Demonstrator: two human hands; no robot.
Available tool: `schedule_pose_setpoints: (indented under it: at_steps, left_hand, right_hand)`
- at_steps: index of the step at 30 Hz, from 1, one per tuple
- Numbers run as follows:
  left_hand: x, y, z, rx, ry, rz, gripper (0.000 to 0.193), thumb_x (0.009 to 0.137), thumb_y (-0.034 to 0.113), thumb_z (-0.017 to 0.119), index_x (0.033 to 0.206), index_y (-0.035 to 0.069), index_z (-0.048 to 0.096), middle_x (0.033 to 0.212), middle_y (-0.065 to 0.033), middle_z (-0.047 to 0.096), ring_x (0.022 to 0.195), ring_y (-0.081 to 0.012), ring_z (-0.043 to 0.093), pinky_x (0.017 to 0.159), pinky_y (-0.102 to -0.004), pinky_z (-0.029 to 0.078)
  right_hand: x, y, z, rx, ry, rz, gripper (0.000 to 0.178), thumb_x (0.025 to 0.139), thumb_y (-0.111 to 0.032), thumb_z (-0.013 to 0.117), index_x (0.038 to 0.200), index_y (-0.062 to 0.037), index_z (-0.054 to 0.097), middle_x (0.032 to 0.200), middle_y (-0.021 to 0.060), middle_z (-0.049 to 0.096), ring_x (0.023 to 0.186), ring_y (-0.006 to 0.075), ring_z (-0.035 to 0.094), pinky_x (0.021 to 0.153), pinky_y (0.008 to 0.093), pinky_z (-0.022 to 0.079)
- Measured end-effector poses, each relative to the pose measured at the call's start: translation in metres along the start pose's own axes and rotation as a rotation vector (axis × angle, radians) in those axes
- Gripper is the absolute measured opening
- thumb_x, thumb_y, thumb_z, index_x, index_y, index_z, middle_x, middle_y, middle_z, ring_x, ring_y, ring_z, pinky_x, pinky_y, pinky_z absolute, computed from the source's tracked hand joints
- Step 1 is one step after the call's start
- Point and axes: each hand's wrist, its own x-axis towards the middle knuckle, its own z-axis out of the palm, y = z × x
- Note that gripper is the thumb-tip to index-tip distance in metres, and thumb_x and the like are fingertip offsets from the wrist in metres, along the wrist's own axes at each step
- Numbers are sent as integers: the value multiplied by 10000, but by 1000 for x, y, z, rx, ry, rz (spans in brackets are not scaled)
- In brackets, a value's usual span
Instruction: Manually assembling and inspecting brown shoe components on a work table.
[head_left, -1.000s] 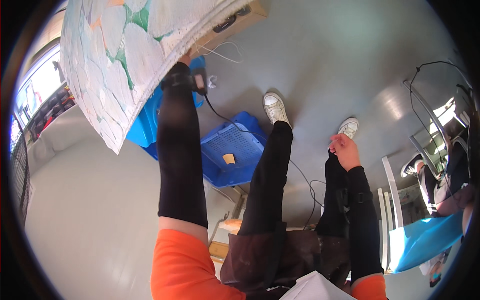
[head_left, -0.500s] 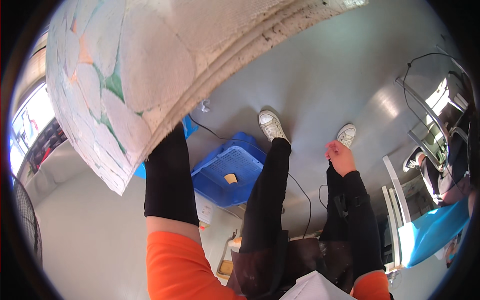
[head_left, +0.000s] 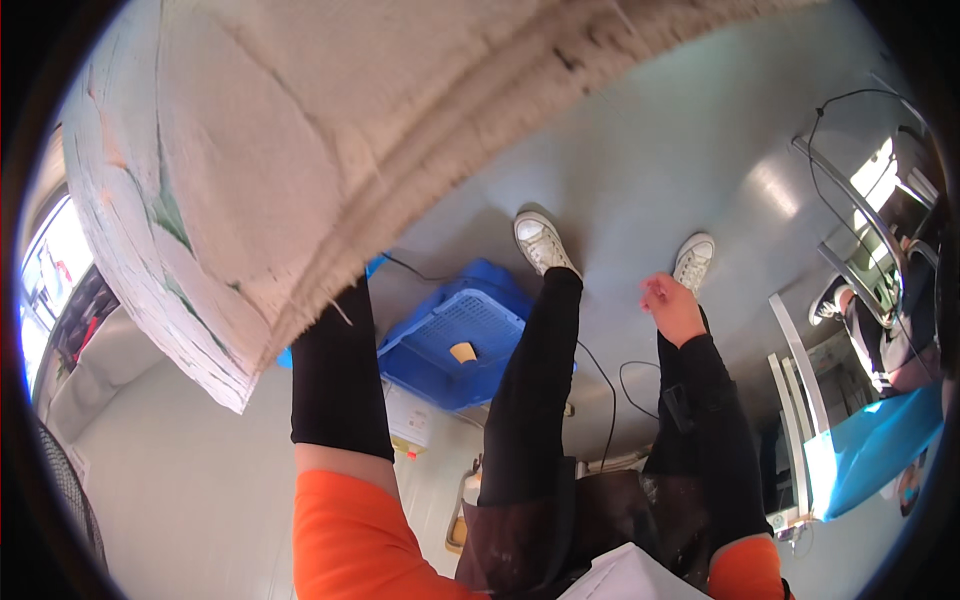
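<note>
You're prob. carrying pale patterned panel (head_left: pixel 250 130) | L hand hiding behind it, grip can't tell | R hand (head_left: pixel 672 305) hanging empty, half-curled | next move prob. needing steady L support

- Sheet (head_left: pixel 250 150): cut off by the top edge, nearest part blurred
- Left hand: hidden behind it, grip cannot be told
- Right hand (head_left: pixel 673 308): too small to tell if the curled fingers hold anything
- Crate (head_left: pixel 425 372): right side partly hidden by a leg (head_left: pixel 535 385)
- Tan piece (head_left: pixel 462 352) in it: too small to identify
- Mesh (head_left: pixel 70 490): cut off at the left rim
- Other person (head_left: pixel 866 345): cut off at the right
</note>
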Motion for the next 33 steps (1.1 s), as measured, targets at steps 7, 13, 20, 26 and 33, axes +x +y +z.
schedule_pose_setpoints:
  at_steps: [7,13,20,26,33]
  left_hand:
    - [-18,73,-48,-290,-410,-474,721,735,498,533,1028,-155,442,1060,-256,468,1049,-372,408,886,-432,322]
    - [-36,106,-47,-297,-327,-442,1008,582,718,530,1011,-191,457,1090,-316,420,1082,-423,353,929,-420,286]
    - [-37,89,-64,-359,-605,-371,665,619,526,600,961,-45,597,882,-107,610,871,-228,565,821,-355,384]
    - [-95,82,-118,-1654,-1053,-721,233,734,252,632,788,54,522,687,-15,473,642,-135,520,595,-289,494]
    - [-218,121,-253,-963,-807,741,192,760,147,594,879,-1,561,653,-117,557,544,-227,551,508,-324,447]
  right_hand:
    - [-15,-28,-10,-19,-29,18,159,759,-78,453,885,-43,544,683,72,598,650,186,583,617,281,443]
    - [-26,-31,-16,-6,-13,15,160,759,-78,453,887,-48,545,684,72,603,656,185,588,620,283,444]
    - [-33,-25,-26,-20,36,-20,150,753,-81,481,884,-59,550,681,67,601,652,191,586,617,287,445]
    - [-66,-39,-50,19,131,-92,158,743,-80,495,886,-68,563,670,73,588,622,199,573,597,288,442]
    - [-152,-23,-69,19,402,-193,160,722,-98,490,846,-102,591,641,142,578,616,298,567,570,379,442]
